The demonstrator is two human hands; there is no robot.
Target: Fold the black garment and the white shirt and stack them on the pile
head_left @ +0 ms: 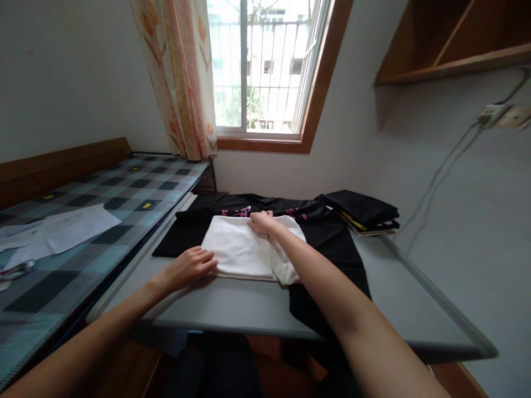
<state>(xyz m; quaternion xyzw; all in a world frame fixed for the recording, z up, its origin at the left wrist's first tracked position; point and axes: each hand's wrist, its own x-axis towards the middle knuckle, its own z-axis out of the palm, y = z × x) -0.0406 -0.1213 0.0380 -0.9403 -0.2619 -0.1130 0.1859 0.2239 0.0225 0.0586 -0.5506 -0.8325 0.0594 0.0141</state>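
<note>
A folded white cloth garment (238, 251) lies over a spread black T-shirt (332, 237) with pink print, on the grey table. At the white garment's lower left corner rests my left hand (193, 267), its fingers stretched out and lying on the fabric. My right hand (262, 222) reaches across the garment to its far edge, with fingers curled around the fabric there. The right forearm covers part of the garment's loose right side, which looks bunched. Its exact kind cannot be made out.
The grey table (423, 301) ends at a raised right edge by the wall. A stack of folded dark clothes (365, 209) sits at its back right. To the left is a bed with a checkered mattress (83, 243) and white papers (66, 232). A shelf (456, 50) hangs upper right.
</note>
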